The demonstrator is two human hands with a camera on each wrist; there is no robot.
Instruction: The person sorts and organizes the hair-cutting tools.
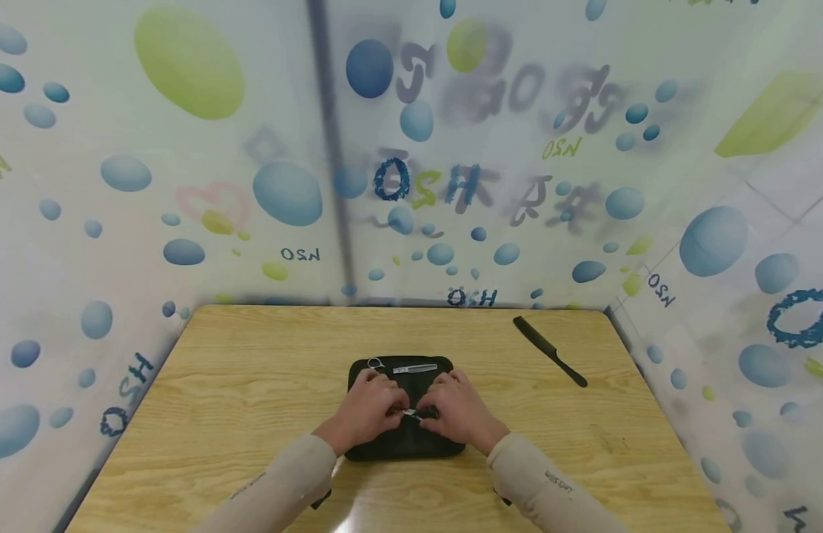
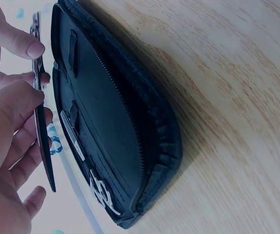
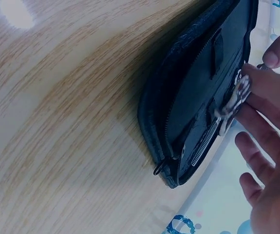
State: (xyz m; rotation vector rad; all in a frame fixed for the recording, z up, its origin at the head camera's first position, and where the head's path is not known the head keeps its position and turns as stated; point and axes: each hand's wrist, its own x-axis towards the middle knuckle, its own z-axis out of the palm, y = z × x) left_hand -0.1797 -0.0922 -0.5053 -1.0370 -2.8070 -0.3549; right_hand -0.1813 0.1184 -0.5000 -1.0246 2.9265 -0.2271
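Both hands hold a pair of scissors (image 1: pixel 409 412) above an unzipped black case (image 1: pixel 411 447). My left hand (image 1: pixel 377 400) pinches it from the left. In the left wrist view the scissors (image 2: pixel 43 134) appear edge-on, a dark blade passing between left thumb and fingers. From the other side my right hand (image 1: pixel 457 406) grips the handle end, and silver finger loops (image 3: pixel 236 100) show beside its fingers in the right wrist view. Tucked into the case's far side are thinning shears (image 1: pixel 421 368) with a toothed blade (image 3: pixel 205 141).
A black handled comb (image 1: pixel 550 351) lies on the wooden table (image 1: pixel 252 355), to the right of the case. Elastic loops (image 2: pixel 73 51) line the case's inner panel. Curtains (image 1: pixel 285 111) printed with bubbles surround the table at the back and sides.
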